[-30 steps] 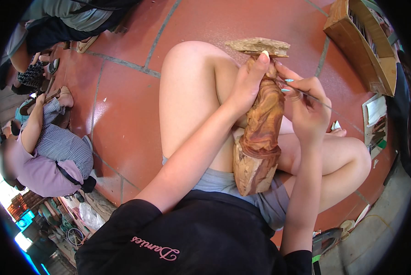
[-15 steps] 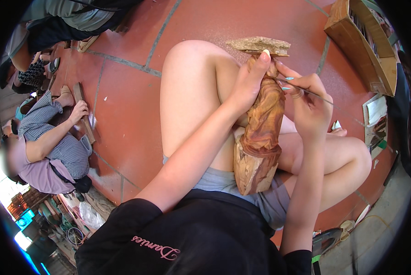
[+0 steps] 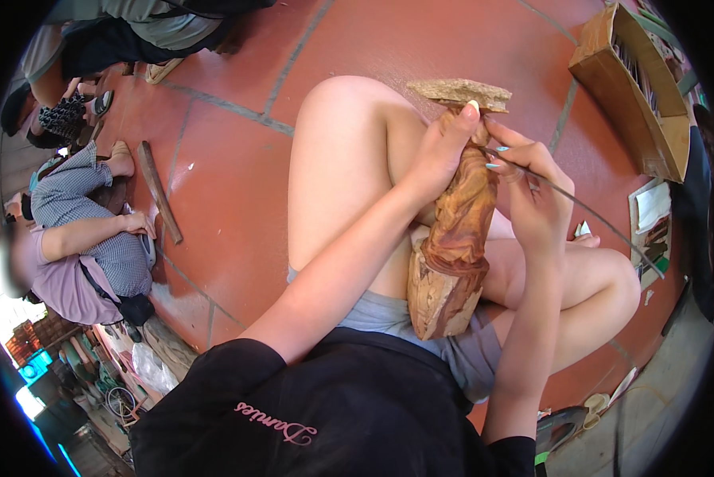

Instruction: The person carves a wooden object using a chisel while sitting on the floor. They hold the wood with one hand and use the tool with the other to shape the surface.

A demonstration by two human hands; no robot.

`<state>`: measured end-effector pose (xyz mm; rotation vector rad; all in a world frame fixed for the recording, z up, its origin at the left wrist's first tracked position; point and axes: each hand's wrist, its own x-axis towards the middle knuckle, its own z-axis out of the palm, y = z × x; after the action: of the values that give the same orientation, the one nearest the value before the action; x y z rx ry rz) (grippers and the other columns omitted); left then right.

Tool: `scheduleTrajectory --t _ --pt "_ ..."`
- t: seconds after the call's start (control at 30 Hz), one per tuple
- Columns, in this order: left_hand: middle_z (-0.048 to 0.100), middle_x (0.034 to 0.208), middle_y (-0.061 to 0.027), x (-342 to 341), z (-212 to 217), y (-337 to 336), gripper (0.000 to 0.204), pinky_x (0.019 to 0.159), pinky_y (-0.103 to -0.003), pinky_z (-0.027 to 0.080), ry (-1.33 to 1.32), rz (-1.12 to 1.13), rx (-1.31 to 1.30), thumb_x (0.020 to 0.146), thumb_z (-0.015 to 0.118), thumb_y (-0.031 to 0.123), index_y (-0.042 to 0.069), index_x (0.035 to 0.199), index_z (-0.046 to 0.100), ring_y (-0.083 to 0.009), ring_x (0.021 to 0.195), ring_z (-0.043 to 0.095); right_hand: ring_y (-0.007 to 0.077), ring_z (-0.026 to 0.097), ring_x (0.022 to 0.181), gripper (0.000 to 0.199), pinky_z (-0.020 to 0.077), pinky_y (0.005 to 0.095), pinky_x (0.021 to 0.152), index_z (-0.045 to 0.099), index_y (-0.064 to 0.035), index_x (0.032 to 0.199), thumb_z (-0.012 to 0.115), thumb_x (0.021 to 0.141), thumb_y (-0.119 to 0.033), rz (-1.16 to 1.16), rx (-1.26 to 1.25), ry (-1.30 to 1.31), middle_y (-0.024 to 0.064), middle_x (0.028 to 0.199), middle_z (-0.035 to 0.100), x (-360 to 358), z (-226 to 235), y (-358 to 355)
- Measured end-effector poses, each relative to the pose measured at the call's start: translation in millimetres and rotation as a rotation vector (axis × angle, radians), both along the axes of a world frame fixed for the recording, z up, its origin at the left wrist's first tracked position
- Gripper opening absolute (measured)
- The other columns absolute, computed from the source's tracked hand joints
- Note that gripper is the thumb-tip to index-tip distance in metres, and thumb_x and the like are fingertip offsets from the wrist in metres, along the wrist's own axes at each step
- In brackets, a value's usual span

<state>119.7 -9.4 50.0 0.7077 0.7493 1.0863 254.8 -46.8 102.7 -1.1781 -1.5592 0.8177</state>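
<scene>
My left hand [image 3: 440, 155] grips the wooden carving [image 3: 456, 230] on my lap; my right hand [image 3: 532, 199] pinches a thin tool [image 3: 579, 208]. Risk: a slip could gouge the wood or my thumb.

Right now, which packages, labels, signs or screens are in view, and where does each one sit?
Wooden box: upper right on the red tiled floor, open, tan, thin rods inside.
Flat tray: right edge, rectangular, with a white sheet and small dark items.
Script print: chest of the black shirt, pink, curly.
No screens or signs show.
</scene>
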Motion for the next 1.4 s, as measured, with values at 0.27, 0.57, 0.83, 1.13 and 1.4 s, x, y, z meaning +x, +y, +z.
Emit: scheduleTrajectory --t 0.27,0.57,0.83,1.13,1.4 --pt "0.067 0.092 -0.0140 -7.9 26.4 -5.8 0.075 0.069 -0.031 0.056 0.022 -0.133 0.055 0.092 0.042 0.067 -0.004 0.106 0.060 -0.0184 0.075 0.066 0.0091 0.061 0.079 0.001 0.0514 0.0237 0.065 0.059 0.0068 0.090 0.060 0.090 0.006 0.005 -0.119 0.096 0.0163 0.103 0.070 -1.0 26.9 -6.4" --pt "0.065 0.083 -0.0117 -13.8 35.7 -11.2 0.077 0.066 -0.032 0.057 -0.003 -0.155 0.022 0.092 0.042 0.068 -0.005 0.106 0.062 -0.0192 0.072 0.066 0.0098 0.061 0.077 0.006 0.0505 0.0230 0.064 0.056 0.0060 0.088 0.061 0.090 0.003 -0.008 -0.155 0.156 0.0181 0.106 0.070 -3.2 46.3 -7.7" --pt "0.065 0.089 -0.0097 -15.5 46.1 -17.3 0.064 0.067 -0.032 0.056 0.049 -0.046 0.050 0.097 0.041 0.060 -0.002 0.100 0.059 -0.0147 0.076 0.065 0.0164 0.068 0.087 0.005 0.0518 0.0237 0.068 0.057 0.0065 0.086 0.062 0.088 0.007 -0.004 -0.130 -0.028 0.0156 0.100 0.071 -15.8 61.0 -22.5" --pt "0.067 0.095 -0.0150 -20.2 50.2 -17.9 0.069 0.069 -0.033 0.056 -0.042 -0.139 0.053 0.095 0.043 0.062 -0.004 0.104 0.059 -0.0198 0.076 0.067 0.0111 0.063 0.077 0.005 0.0516 0.0244 0.067 0.057 0.0064 0.088 0.061 0.089 0.005 0.017 -0.119 0.067 0.0178 0.106 0.071 -10.4 55.5 -15.4" --pt "0.063 0.086 -0.0084 -23.6 58.8 -19.3 0.063 0.067 -0.029 0.054 0.024 -0.101 0.062 0.096 0.042 0.060 -0.001 0.101 0.057 -0.0131 0.075 0.062 0.0100 0.062 0.083 0.009 0.0520 0.0247 0.070 0.055 0.0059 0.086 0.062 0.089 0.004 -0.005 -0.130 0.020 0.0203 0.113 0.068 -18.3 63.8 -22.2"
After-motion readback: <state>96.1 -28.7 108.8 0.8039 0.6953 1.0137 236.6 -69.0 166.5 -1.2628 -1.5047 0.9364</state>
